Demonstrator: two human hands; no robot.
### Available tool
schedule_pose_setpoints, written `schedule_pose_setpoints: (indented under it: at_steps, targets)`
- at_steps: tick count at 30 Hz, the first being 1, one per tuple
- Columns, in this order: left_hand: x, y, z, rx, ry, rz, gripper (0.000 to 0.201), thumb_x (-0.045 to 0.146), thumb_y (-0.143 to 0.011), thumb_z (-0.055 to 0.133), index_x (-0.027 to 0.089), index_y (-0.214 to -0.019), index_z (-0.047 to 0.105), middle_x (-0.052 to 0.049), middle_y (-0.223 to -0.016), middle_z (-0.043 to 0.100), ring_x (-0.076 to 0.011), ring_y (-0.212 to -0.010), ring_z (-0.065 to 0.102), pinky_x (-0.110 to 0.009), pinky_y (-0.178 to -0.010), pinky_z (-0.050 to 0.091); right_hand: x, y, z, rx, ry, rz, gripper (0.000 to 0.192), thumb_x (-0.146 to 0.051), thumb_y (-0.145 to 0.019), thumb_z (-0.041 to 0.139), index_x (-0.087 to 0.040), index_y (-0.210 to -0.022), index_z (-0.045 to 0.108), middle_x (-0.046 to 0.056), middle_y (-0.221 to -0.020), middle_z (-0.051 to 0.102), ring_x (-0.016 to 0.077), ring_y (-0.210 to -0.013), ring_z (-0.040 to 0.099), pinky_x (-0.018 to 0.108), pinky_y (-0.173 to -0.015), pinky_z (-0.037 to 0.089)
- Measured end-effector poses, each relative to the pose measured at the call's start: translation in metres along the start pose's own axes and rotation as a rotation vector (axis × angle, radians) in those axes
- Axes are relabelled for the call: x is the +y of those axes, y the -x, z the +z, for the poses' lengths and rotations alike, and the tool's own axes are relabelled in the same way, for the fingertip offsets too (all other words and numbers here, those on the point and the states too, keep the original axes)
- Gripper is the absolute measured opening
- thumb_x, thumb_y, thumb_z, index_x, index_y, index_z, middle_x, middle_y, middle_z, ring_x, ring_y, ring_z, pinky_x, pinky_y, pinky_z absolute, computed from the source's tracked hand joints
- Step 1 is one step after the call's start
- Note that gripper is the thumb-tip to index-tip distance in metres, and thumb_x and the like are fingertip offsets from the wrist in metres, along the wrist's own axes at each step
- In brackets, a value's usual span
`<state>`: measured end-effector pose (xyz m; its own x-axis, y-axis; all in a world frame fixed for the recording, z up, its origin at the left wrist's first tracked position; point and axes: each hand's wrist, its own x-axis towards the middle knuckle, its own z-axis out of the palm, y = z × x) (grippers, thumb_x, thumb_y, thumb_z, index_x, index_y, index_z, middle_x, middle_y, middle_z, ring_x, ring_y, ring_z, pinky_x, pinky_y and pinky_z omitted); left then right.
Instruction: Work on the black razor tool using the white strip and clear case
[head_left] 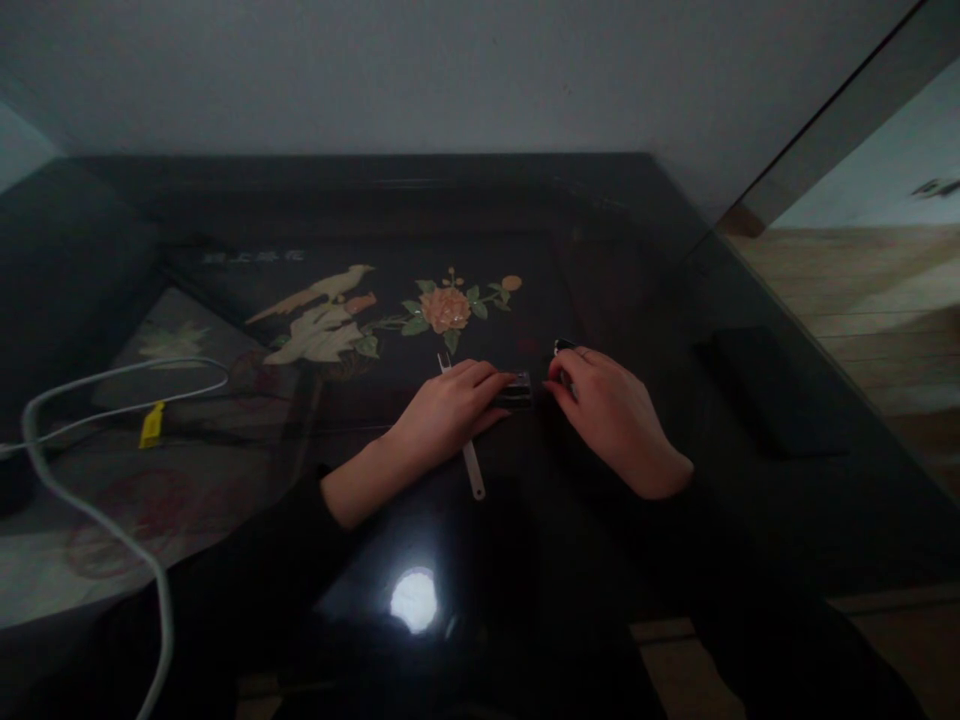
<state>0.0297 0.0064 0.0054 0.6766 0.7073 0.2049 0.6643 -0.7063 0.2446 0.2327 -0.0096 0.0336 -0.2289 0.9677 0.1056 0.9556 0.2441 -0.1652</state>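
My left hand (457, 402) is closed around a small black block with shiny edges (516, 390), which pokes out between thumb and fingers toward the right. Under that hand lies a slim pale tool (472, 468); its two-pronged tip shows above the hand and its holed end below, while the middle is hidden. To the right, a short gap away, my right hand (604, 405) has its fingers pinched on a small black piece (564, 345). Most of this piece is covered by the fingers, so its kind cannot be made out.
The dark glossy table (600, 250) carries a bird-and-flower picture (446, 308). A flat black object (776, 390) lies at the right. On the left runs a white cable (97, 515) with a yellow tag (151, 425). A wall (375, 80) stands behind the table.
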Motion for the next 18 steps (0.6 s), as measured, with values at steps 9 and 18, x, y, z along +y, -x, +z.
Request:
schedule_pose_setpoints:
  at_steps: [9,18]
  targets:
    - [-0.0006,0.0001,0.0036,0.054,0.064,0.008,0.038,0.025,-0.088,0.067,0.012,-0.122,0.059,-0.013,-0.12,0.064,-0.025,-0.105,0.063,-0.039,-0.091,0.056,0.0073,-0.0008,-0.0009,-0.053,0.024,0.07,0.01,-0.015,-0.088,0.063,-0.018,-0.096,0.058,0.007,-0.098,0.065,0.0216,-0.086,0.064,0.03,-0.067,0.041]
    - [0.0016,-0.0014,0.0013,0.038,0.041,-0.005,0.037,0.024,-0.089,0.065,0.012,-0.124,0.059,-0.012,-0.125,0.066,-0.0263,-0.113,0.06,-0.043,-0.1,0.05,0.0038,0.0001,-0.0094,-0.183,0.116,0.214,0.012,-0.023,-0.095,0.053,-0.016,-0.105,0.055,0.01,-0.102,0.068,0.0241,-0.085,0.07,0.03,-0.06,0.04]
